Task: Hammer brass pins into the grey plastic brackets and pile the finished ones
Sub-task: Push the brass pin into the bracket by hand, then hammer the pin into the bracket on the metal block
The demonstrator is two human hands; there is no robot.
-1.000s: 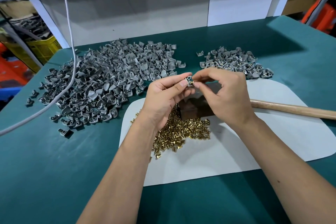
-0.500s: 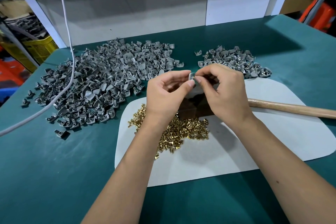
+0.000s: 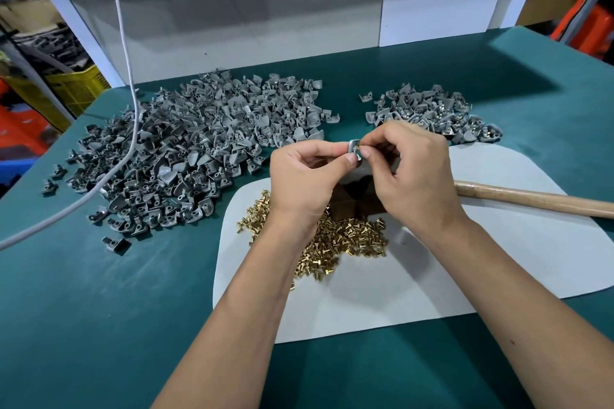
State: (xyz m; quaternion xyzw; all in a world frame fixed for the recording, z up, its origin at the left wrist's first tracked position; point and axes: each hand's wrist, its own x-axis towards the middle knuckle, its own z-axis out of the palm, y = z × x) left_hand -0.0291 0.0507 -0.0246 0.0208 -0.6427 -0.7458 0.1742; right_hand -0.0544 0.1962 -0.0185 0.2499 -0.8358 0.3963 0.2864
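hands (image 3: 358, 173) slightly raised, pinching bracket (image 3: 354, 150)

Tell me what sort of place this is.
Probably a small factory assembly bench: a big heap of grey plastic brackets on a green-topped table, loose brass pins, and a hammer's wooden handle lying close by.

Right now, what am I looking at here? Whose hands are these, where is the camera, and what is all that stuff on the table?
No machine here: a person works bare-handed, filmed by a camera on their head looking down. The left hand and right hand together pinch one grey bracket with a brass pin in it. On the green table lie a big bracket pile, a smaller pile beyond the hands, and a white mat carrying loose pins and a hammer handle.
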